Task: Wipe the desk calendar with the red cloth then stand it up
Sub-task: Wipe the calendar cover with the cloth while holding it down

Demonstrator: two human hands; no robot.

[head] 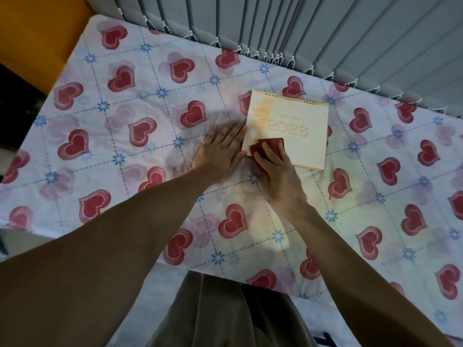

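A cream desk calendar [298,121] with "2023" on its cover lies flat on the table, its spiral binding at the far edge. An orange stain runs down its left side. My right hand [278,176] presses a folded red cloth [271,146] onto the calendar's near left corner. My left hand [220,151] lies flat, fingers together, on the tablecloth, and its fingertips touch the calendar's left edge.
The table wears a white tablecloth [150,136] with red hearts and blue flowers. Grey vertical blinds [325,33] hang along the far edge. An orange surface [37,41] stands at the far left. My lap shows below the near edge.
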